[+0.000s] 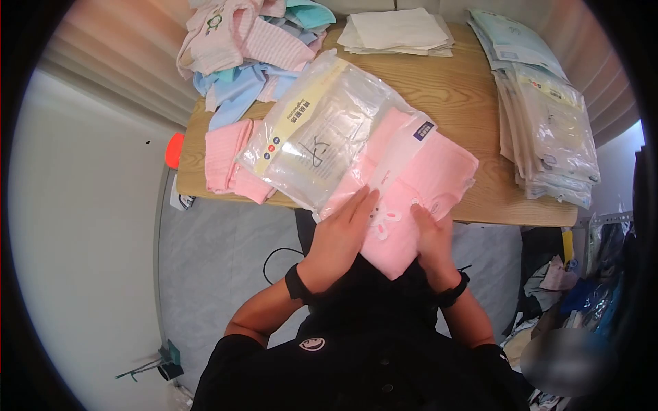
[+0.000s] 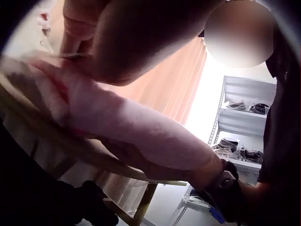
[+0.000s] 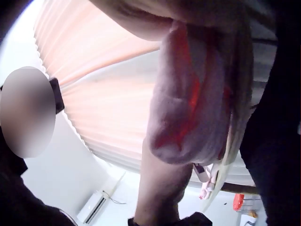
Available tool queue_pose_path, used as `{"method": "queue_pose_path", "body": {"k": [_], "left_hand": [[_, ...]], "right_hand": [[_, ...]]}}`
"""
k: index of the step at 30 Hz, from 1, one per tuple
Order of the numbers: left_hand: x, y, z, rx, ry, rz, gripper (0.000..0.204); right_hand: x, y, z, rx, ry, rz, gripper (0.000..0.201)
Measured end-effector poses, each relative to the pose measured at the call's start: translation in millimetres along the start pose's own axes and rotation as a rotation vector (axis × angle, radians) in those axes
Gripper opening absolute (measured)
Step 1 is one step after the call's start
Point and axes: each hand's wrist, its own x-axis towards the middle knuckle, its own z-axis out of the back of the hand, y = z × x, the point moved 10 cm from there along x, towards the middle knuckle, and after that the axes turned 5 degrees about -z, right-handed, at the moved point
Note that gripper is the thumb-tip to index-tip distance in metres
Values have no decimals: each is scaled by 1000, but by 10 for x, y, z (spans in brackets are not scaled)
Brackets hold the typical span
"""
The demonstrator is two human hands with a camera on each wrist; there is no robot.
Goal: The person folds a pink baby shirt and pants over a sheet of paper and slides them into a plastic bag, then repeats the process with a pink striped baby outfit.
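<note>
A: What are your hands on?

B: Your left hand (image 1: 340, 236) lies flat, fingers straight, on a pink garment (image 1: 411, 185) at the near edge of the bench (image 1: 452, 89). Your right hand (image 1: 433, 240) holds the garment's near end, fingers on top; the thumb is hidden, so you can't tell how tightly it grips.

A: Is the garment in anything?

B: Its far part sits inside a clear bag (image 1: 329, 130) with a yellow printed strip. The near part hangs out past the bench edge toward you.

A: How does it look?

B: It is folded, ribbed and plain pink, with a small white flower patch near your left fingertips. A white strip with a dark label lies over it.

A: What else is around the bag?

B: One folded pink piece (image 1: 226, 161) lies just left of the bag. A loose heap of clothes (image 1: 247, 41), pink, blue and teal, sits behind that. One white stack (image 1: 397, 31) of folded sheets lies at the far edge. One stack of filled bags (image 1: 548, 116) stands well right of the bag; you can't count them.
</note>
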Motion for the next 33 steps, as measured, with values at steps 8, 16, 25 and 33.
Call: {"method": "queue_pose_path", "body": {"k": [8,16,25,33], "left_hand": [[-113,360,218,73,-187,87,42],[-131,152,245,75,-256,-18,39],[-7,-59,299,-32,-195,77,42],[214,-67,646,-44,-363,-63,44]], "right_hand": [[2,85,80,89,-46,13,40],[4,9,18,144,-86,39,44],[-86,170,-191,32,-3,63,34],[-527,345,-560,-139,123,220,25]]}}
